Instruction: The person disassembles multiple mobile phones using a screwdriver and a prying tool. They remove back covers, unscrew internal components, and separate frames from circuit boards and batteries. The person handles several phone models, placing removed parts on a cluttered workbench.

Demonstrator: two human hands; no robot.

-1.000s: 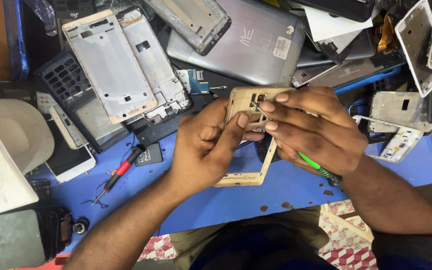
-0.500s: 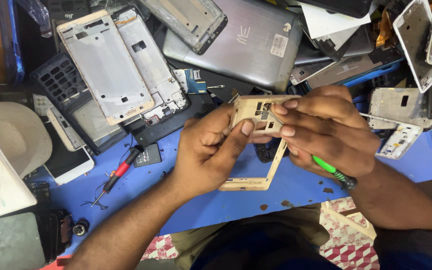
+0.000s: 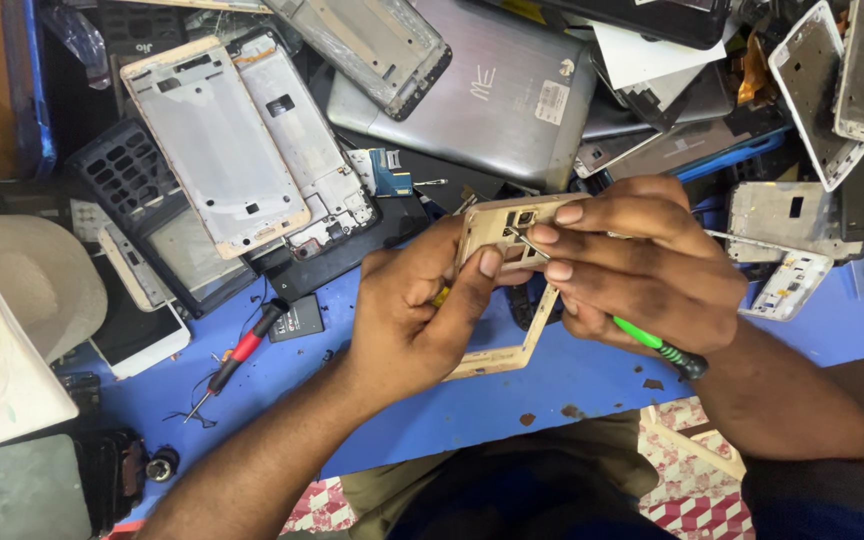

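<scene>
Above the near edge of the blue bench [image 3: 572, 385], the left hand [image 3: 407, 320] grips a gold phone frame [image 3: 507, 290] while the right hand [image 3: 652, 265] works a green-handled screwdriver [image 3: 652, 345] at its camera end. Apparently stripped bare, the frame is not yet set aside among the far pile.

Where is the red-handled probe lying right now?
In the head view, the red-handled probe lies on the blue table, left of the left hand, beside a small black chip.
</scene>
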